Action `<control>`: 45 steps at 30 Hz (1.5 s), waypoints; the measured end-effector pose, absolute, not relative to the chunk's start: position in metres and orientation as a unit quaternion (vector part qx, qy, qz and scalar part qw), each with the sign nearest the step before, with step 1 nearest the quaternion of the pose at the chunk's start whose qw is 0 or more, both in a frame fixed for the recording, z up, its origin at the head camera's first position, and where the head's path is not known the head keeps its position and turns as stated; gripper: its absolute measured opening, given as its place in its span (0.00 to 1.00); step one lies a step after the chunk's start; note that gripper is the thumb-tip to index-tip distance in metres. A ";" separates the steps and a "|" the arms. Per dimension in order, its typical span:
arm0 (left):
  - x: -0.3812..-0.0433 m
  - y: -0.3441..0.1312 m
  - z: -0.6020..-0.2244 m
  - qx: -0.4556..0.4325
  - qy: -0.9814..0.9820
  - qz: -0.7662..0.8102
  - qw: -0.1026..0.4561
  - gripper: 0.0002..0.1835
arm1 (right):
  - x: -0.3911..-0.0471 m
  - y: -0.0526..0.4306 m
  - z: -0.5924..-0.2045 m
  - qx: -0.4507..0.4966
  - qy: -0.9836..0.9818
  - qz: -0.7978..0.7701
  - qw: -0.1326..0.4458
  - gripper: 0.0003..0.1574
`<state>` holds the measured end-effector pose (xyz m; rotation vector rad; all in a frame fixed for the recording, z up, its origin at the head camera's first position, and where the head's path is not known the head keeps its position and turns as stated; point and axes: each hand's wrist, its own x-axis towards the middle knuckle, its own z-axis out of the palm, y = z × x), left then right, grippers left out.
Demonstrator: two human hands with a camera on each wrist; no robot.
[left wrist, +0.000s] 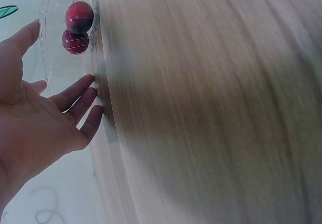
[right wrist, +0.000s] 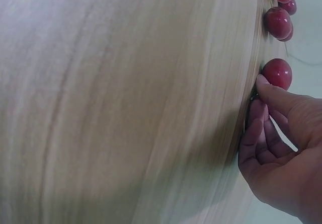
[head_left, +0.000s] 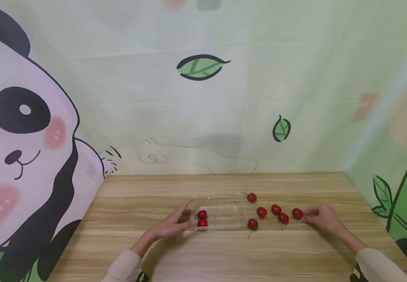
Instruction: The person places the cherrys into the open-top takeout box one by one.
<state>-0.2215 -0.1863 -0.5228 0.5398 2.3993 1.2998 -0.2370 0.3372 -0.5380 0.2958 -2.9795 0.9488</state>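
Observation:
A clear plastic tray (head_left: 224,226) lies on the table with two red cherries, one a dark cherry (head_left: 201,214), at its left end. My left hand (head_left: 171,226) is at that end, fingers spread and thumb extended along the tray's wall; in the left wrist view the left hand (left wrist: 45,108) has nothing in its palm. Over on the right, my right hand (head_left: 323,217) pinches at the right side of a cherry (head_left: 297,213) low over the table. In the right wrist view the thumb and index finger meet at this cherry (right wrist: 277,74), and the other fingers curl beneath.
Several loose cherries with stems lie between the tray and my right hand, among them a cherry (head_left: 252,224) near the tray's right corner and a cherry (head_left: 283,218) farther right. The wooden table (head_left: 224,258) ends at a printed panda cloth (head_left: 136,98) behind.

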 end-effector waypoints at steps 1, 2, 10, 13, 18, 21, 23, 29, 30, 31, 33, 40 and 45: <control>-0.221 -0.186 -0.523 0.191 0.849 0.459 0.178 0.46 | -0.237 0.337 -0.538 0.098 -0.950 0.297 0.004 0.10; -0.221 -0.186 -0.523 0.191 0.849 0.459 0.178 0.46 | -0.237 0.337 -0.538 0.102 -0.950 0.294 0.009 0.09; -0.222 -0.186 -0.524 0.187 0.850 0.459 0.177 0.46 | -0.237 0.337 -0.541 0.133 -0.941 0.311 0.021 0.05; -0.222 -0.187 -0.524 0.190 0.849 0.460 0.178 0.46 | -0.237 0.337 -0.540 0.133 -0.937 0.322 0.012 0.05; -0.221 -0.187 -0.522 0.194 0.846 0.463 0.178 0.46 | -0.238 0.336 -0.537 0.123 -0.939 0.322 -0.004 0.10; -0.222 -0.187 -0.523 0.194 0.847 0.461 0.178 0.46 | -0.240 0.336 -0.536 0.111 -0.941 0.320 -0.007 0.10; -0.222 -0.187 -0.523 0.194 0.848 0.460 0.178 0.46 | -0.240 0.335 -0.536 0.104 -0.940 0.325 -0.010 0.10; -0.222 -0.186 -0.524 0.194 0.848 0.458 0.180 0.46 | -0.239 0.329 -0.530 0.072 -0.930 0.361 -0.017 0.13; -0.222 -0.186 -0.524 0.194 0.849 0.458 0.180 0.46 | -0.239 0.328 -0.528 0.068 -0.928 0.367 -0.019 0.14; -0.222 -0.186 -0.524 0.195 0.849 0.458 0.179 0.46 | -0.238 0.326 -0.526 0.067 -0.927 0.369 -0.017 0.15; -0.223 -0.186 -0.523 0.198 0.847 0.459 0.179 0.46 | -0.238 0.321 -0.521 0.065 -0.922 0.381 -0.019 0.15; -0.224 -0.187 -0.524 0.201 0.845 0.461 0.179 0.47 | -0.238 0.299 -0.506 0.079 -0.907 0.411 -0.039 0.18; -0.225 -0.185 -0.527 0.200 0.849 0.457 0.176 0.47 | -0.237 0.281 -0.497 0.074 -0.896 0.433 -0.061 0.19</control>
